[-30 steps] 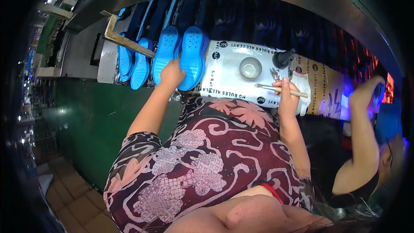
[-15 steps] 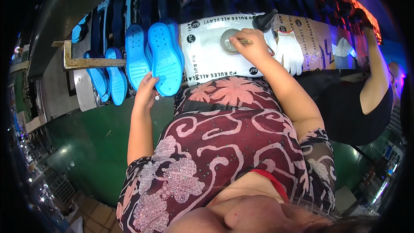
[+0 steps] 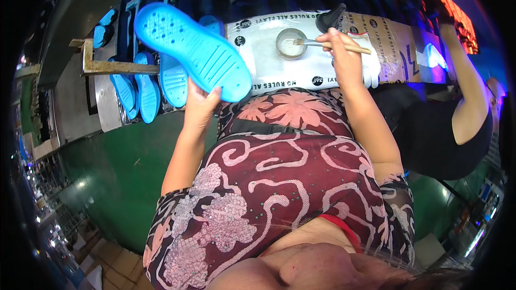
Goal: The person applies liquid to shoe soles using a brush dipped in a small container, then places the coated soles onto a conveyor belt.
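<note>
Black capital lettering runs in repeated lines along the edges of a white plastic sheet (image 3: pixel 258 69) spread on the worktop (image 3: pixel 110 114), with round black marks among the letters. Similar dark printing, plus one larger dark mark, covers a brown strip (image 3: pixel 396 48) to its right.

The left hand (image 3: pixel 201 102) has its grip closed on a bright blue, foot-shaped sole (image 3: pixel 188 51) with a ribbed, dotted face turned up. The grip sits at the sole's near edge, towards the heel end, its fingers partly hidden; the broader toe end points up and to the left. The sole is held aslant over another flat blue sole (image 3: pixel 174 83), covering part of it.

The right hand (image 3: pixel 346 58) keeps a narrow grip around the pale wooden handle of a flat-ended brush (image 3: pixel 318 44). Its bristles lie over the right side of a round, greyish bowl (image 3: pixel 279 43) with whitish contents; whether they touch these cannot be told. Near that hand are a black conical object (image 3: pixel 329 20) and white fabric gloves (image 3: pixel 371 69).
</note>
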`<control>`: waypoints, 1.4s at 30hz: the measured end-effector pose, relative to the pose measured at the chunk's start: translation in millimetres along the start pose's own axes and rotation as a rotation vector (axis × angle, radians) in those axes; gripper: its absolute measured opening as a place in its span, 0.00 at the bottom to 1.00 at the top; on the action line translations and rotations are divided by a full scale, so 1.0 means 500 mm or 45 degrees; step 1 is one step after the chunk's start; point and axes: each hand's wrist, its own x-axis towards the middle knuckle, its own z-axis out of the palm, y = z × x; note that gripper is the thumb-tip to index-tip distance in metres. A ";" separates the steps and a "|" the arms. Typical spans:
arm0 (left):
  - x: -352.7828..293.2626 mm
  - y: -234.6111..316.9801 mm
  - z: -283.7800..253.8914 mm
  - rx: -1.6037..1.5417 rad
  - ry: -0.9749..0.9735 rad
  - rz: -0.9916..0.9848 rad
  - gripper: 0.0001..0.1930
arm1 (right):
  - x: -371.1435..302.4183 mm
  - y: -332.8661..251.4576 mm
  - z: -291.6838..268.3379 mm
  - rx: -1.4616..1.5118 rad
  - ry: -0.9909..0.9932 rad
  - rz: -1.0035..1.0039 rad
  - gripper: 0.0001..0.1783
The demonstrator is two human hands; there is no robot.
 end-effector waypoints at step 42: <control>0.029 0.052 0.159 0.494 0.062 1.145 0.17 | -0.073 -0.097 0.029 -0.561 -0.297 -1.067 0.10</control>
